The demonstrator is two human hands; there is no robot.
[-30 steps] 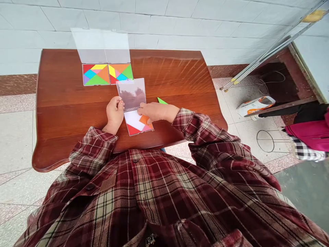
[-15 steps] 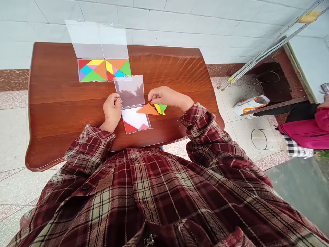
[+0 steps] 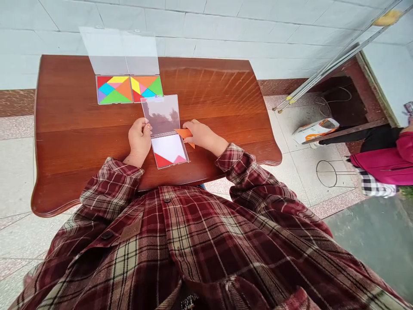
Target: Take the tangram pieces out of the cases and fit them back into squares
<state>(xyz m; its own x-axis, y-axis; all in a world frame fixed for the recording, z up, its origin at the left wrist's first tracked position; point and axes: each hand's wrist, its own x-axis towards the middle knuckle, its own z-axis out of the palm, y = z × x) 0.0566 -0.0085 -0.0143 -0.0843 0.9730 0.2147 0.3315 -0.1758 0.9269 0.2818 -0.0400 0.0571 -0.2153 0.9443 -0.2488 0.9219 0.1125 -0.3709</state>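
Note:
A small tangram case [image 3: 168, 148] lies opened out on the table in front of me. Its white bottom holds a red triangle [image 3: 162, 160] and a pink piece [image 3: 179, 159] along the near side. My left hand [image 3: 139, 138] is closed at the left edge of the clear lid [image 3: 162, 115], fingertips pinching it. Between the thumb and fingers of my right hand [image 3: 200, 134] is an orange triangle [image 3: 184, 134], at the right side of the case. My right hand hides whatever lies beneath it.
Two filled tangram cases [image 3: 114, 90] stand side by side near the back, their clear lids raised against the tiled wall [image 3: 206, 34]. The brown table [image 3: 80, 137] has a curved edge. At right are metal poles [image 3: 322, 73] and a person in a magenta top [image 3: 377, 157].
My right hand has moved slightly left and down, and its fingers now grip the orange triangle. The yellow and green pieces are now out of sight. The left hand has stayed at the lid.

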